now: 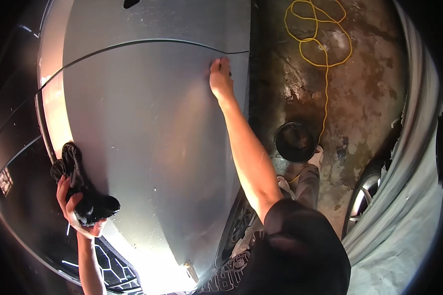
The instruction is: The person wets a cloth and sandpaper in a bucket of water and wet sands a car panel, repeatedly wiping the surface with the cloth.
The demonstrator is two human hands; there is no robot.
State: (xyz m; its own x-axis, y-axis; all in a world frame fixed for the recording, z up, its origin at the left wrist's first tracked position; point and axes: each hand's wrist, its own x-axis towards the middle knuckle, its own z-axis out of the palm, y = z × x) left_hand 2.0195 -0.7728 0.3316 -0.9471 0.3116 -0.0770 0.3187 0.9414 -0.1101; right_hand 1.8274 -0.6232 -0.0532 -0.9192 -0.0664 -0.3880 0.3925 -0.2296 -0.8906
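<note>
My left hand (73, 204) grips a bunched black cloth (75, 172) at the upper edge of a car's grey side panel (147, 123). The cloth hangs in folds above and beside my fingers. My right arm is stretched far out over the panel. Near the curved door seam (147, 41), my right hand (221, 78) touches the panel with its fingers curled in. A small dark spot shows at the fingers, too small to name. Scattered droplets or specks dot the grey surface, and a bright light glares off its lower end.
A black bucket (295, 142) stands on the wet, stained concrete floor (364, 93) by my feet. A yellow cord (326, 98) lies in loops and runs down past the bucket. On the right, a pale sheet (403, 231) hangs over another vehicle, whose wheel (364, 199) shows.
</note>
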